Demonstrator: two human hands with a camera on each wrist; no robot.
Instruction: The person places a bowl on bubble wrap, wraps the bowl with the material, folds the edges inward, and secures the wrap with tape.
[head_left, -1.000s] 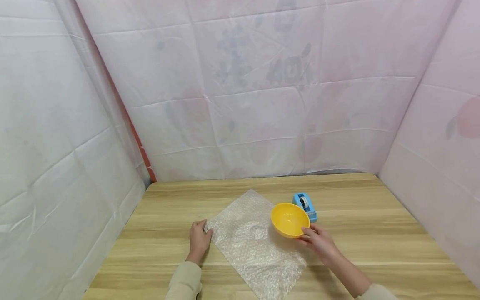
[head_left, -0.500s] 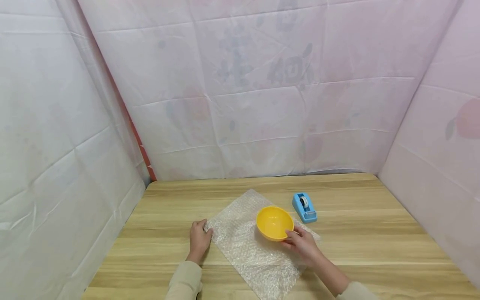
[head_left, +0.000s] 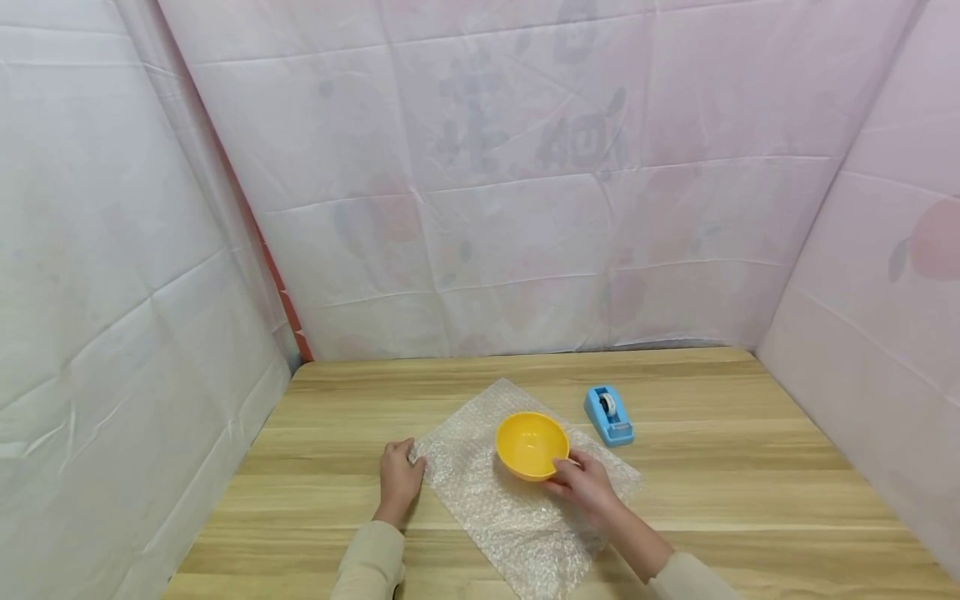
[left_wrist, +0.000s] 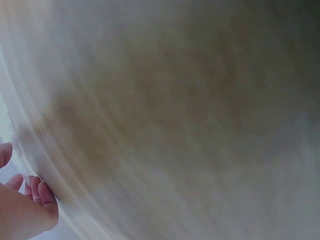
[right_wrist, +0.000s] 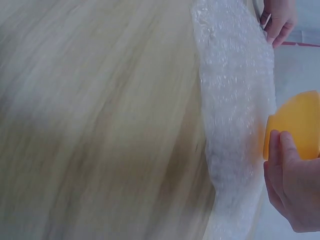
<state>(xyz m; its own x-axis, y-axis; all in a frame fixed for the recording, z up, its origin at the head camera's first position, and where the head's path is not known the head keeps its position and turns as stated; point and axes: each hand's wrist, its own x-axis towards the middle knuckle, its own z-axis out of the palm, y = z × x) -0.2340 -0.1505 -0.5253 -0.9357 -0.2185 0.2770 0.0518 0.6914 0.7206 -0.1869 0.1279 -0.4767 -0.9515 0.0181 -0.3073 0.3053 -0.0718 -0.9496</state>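
A yellow bowl (head_left: 531,446) is held by its near right rim in my right hand (head_left: 588,486), the thumb over the edge and the fingers beneath. It hangs mouth up over a sheet of bubble wrap (head_left: 480,492) spread on the table. In the right wrist view the bowl (right_wrist: 295,125) shows its side and base close above the wrap, two fingers (right_wrist: 286,145) along it. My left hand (head_left: 400,479) rests at the left corner of the wrap, fingertips touching it. The left wrist view catches this hand (left_wrist: 30,210) at its lower left edge, thumb apart from the bent fingers.
A blue tape dispenser (head_left: 609,415) with a roll of clear tape stands on the wooden table (head_left: 720,467), just beyond the wrap's right side. Pale printed cloth sheets (head_left: 525,208) wall the table at the back and both sides.
My right hand has carried the bowl leftward, from beside the tape dispenser to over the middle of the bubble wrap. The left hand has stayed at the wrap's corner.
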